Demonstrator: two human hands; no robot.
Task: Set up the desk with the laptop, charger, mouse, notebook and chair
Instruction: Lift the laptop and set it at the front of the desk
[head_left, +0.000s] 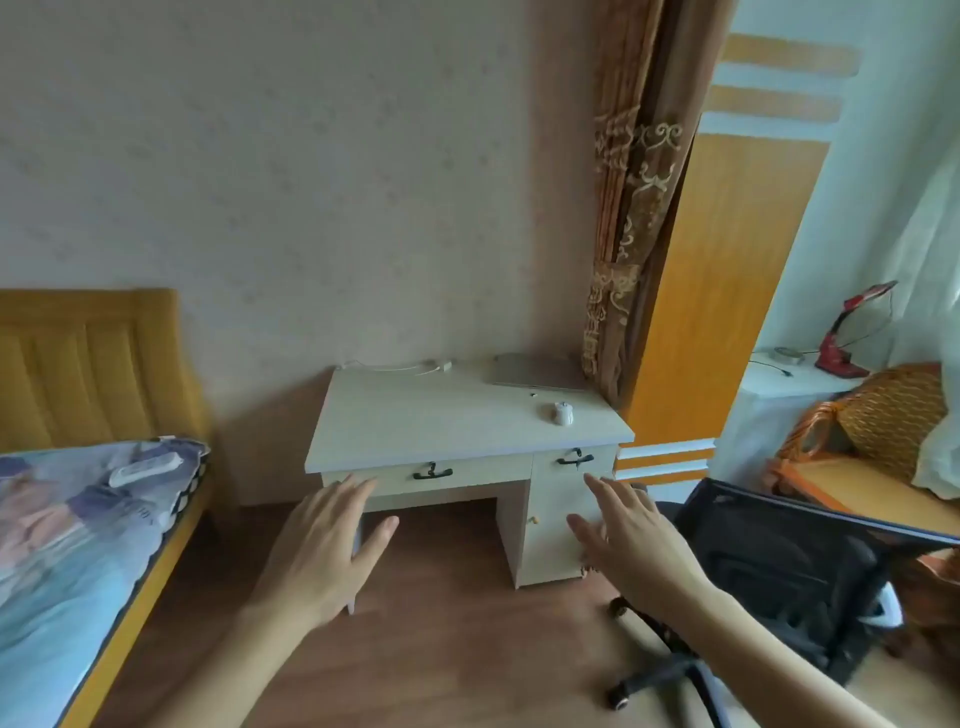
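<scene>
Ahead, closed laptop lying long side along the desk back edge; mouse pointing wallward; both hands' fingers spread, empty

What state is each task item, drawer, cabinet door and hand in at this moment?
laptop: lid closed, flat at the desk's back right.
charger: lying loose on the desk's back edge.
mouse: on the desk, untouched.
chair: right of the desk, not pushed in.
wide drawer: closed.
small drawer: closed.
cabinet door: closed.
left hand: open, empty.
right hand: open, empty.
</scene>
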